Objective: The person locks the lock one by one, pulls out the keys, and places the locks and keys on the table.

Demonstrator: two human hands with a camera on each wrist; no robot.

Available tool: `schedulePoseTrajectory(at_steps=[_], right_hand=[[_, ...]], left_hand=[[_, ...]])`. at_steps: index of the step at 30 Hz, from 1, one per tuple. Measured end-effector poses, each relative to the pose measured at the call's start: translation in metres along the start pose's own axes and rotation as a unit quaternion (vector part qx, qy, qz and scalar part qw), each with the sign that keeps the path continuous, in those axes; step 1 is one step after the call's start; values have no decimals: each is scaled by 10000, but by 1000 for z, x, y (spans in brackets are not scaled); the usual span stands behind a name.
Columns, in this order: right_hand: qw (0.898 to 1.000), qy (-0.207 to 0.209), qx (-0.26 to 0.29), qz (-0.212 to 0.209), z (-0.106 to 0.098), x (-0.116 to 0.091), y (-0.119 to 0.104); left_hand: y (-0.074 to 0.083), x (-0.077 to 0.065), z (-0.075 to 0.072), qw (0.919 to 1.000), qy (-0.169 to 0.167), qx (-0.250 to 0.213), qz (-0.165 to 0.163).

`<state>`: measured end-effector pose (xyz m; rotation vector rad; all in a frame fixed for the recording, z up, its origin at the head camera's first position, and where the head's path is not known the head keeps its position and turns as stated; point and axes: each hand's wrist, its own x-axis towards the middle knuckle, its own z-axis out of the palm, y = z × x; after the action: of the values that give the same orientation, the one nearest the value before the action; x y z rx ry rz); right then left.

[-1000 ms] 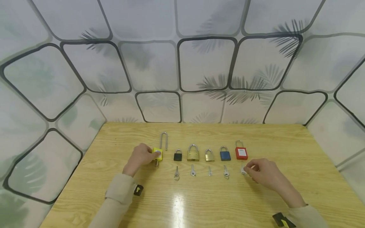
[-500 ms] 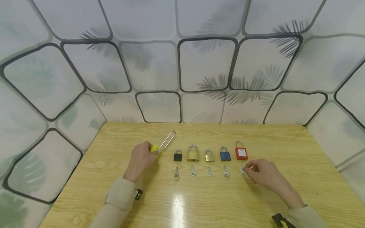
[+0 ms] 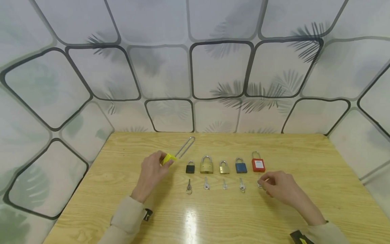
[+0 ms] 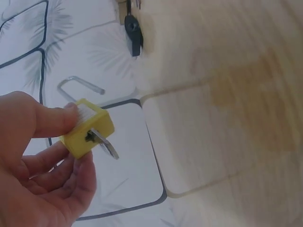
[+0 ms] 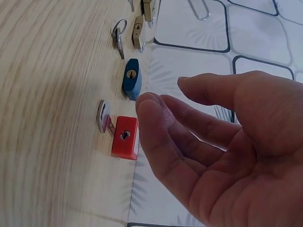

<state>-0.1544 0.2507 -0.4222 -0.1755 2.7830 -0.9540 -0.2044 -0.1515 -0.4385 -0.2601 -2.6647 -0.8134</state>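
Observation:
My left hand (image 3: 153, 173) pinches a yellow padlock (image 4: 90, 130) between thumb and fingers. A key (image 4: 105, 143) sticks out of its keyhole. The padlock's long metal shackle (image 3: 186, 146) points away to the far right, one end free of the body. My right hand (image 3: 281, 188) hovers with fingers loosely bent and the thumb apart from them, holding nothing. Just by its fingertips a silver key (image 5: 102, 116) lies in front of the red padlock (image 5: 126, 137). In the head view the right fingers partly cover that key.
Along the wooden table (image 3: 170, 217) stand a black padlock (image 3: 190, 168), two brass padlocks and a blue padlock (image 3: 241, 167). Keys lie in a row in front of them, one key with a ring (image 3: 189, 188) at the left. A patterned wall (image 3: 219, 74) rises behind the table.
The left hand has lifted the yellow padlock and tilted it, so its shackle now swings toward the far right. The right hand has stayed nearly in place by the key.

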Motion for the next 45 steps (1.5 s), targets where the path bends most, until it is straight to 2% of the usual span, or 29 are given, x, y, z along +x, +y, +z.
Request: schedulePoseTrajectory(at_steps=[4,9,14,20,28,33,38,45], right_hand=[[9999,108,-5,-127,0,1,-5],[9983,365,-60,-449,0,2,-11],[9956,612,15,-707,1,2,-18],[9865,1114,110,-1192,8,3,-23],[9784,1380,511,-1450,18,8,-30],[9721,1371,689,-1775,21,8,-34],[9680,1270,713,-2043,26,8,-36],[9720,1068,799,-1935,29,7,-36]], left_hand=[[7,-4,4,9992,122,-184,326],[20,-11,11,9970,105,-504,572],[35,-20,17,9937,-86,-806,770],[45,-29,27,9885,-372,-1060,1009],[59,-37,34,9820,-651,-1215,1291],[67,-41,35,9785,-648,-1165,1573],[71,-45,35,9778,-801,-1146,1561],[73,-47,33,9780,-871,-1196,1474]])
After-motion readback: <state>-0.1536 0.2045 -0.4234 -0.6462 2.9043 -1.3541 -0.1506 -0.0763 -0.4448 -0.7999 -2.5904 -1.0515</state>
